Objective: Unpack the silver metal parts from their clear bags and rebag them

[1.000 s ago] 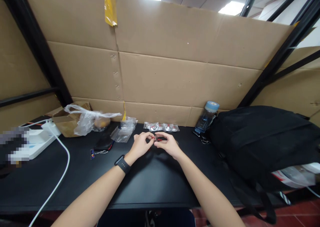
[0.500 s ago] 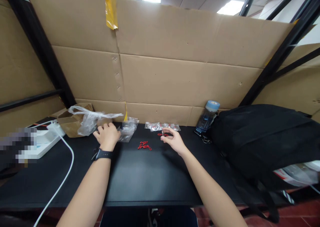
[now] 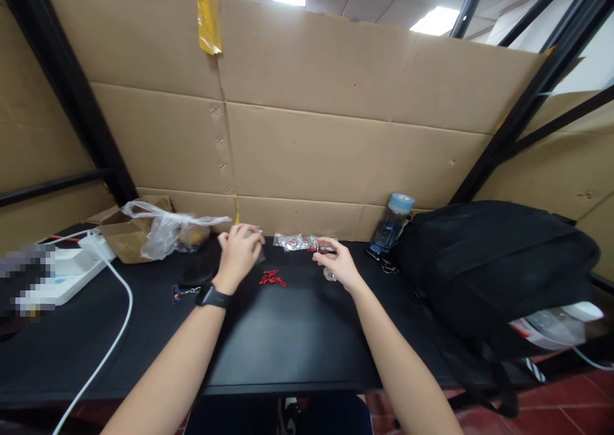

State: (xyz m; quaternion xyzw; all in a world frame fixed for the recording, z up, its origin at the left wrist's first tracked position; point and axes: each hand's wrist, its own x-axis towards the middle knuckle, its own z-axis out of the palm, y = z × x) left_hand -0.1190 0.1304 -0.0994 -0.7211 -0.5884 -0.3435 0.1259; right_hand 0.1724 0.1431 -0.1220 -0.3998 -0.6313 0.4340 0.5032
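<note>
My left hand is over the clear plastic bags near the back of the table, its fingers bent and a little apart. It hides most of the bags; no grip on them shows. Between thumb and fingertips, my right hand pinches a small keychain with a red cord. A round clear disc hangs below those fingers. Between the hands lie several red cord loops. Just behind my right hand is a row of small clear packets with shiny round pieces inside.
Left of my left hand, a small keychain lies beside a black pouch. A cardboard box, a white plastic bag and a power strip stand farther left. To the right are a water bottle and a black backpack.
My left hand has moved right, from beside the clear bags to over them, uncovering the small keychain and black pouch. The clear disc now shows under my right hand.
</note>
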